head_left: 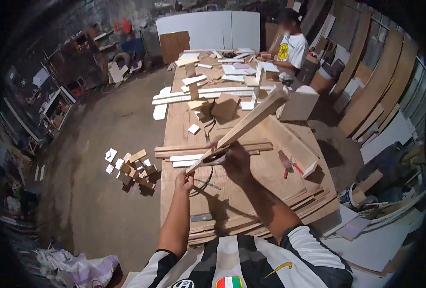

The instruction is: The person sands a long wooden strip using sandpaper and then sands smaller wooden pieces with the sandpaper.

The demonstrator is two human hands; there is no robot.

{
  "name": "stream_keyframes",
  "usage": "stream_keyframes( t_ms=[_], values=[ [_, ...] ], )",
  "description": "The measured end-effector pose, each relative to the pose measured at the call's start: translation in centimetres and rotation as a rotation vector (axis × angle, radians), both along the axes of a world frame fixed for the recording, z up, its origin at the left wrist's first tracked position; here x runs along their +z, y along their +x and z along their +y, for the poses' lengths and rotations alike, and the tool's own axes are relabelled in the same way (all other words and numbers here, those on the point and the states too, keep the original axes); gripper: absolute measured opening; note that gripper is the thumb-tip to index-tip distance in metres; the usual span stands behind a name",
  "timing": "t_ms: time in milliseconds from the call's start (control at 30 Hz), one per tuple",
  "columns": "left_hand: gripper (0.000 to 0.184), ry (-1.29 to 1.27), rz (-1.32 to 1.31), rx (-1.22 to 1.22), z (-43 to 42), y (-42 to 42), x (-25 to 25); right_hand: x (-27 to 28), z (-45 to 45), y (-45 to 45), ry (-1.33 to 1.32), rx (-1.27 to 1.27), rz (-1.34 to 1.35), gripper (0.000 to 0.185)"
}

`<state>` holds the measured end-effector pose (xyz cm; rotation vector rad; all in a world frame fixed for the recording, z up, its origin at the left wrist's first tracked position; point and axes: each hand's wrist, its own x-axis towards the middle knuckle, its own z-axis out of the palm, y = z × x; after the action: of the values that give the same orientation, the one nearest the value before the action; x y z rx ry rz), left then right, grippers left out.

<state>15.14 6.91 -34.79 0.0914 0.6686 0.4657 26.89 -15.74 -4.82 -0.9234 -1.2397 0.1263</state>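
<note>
A long wooden strip (253, 119) slants up and away to the right above the workbench (179, 132). Its near end is gripped by my left hand (185, 181), fingers wrapped round it. My right hand (237, 163) is closed round a dark tool (216, 158) held against the strip; the tool's shape is partly hidden by the fingers. Below the strip, several wooden slats (184, 151) and white-faced strips (186, 161) lie across the bench. A dark cable (208, 180) runs beneath my hands.
A co-worker (292, 48) is at the bench's far right. Red-handled pliers (286, 174) lie near a wooden frame (294, 139) at right. Long boards (241, 228) line the near edge; a grey block (202, 217) sits there. Wood offcuts (135, 168) are piled on the floor, left.
</note>
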Motion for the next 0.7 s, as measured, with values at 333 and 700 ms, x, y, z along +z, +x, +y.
stream_keyframes(
  t_ms=[333, 700],
  values=[
    [0.040, 1.037, 0.503, 0.088, 1.9, -1.9, 10.9, -1.1, 2.1, -1.9, -0.043, 0.096, -0.244, 0.019],
    [0.047, 2.281, -0.202, 0.079, -11.3, -3.2, 41.4, 2.5, 1.3, -3.0, -0.103, 0.187, -0.471, 0.028]
  ],
)
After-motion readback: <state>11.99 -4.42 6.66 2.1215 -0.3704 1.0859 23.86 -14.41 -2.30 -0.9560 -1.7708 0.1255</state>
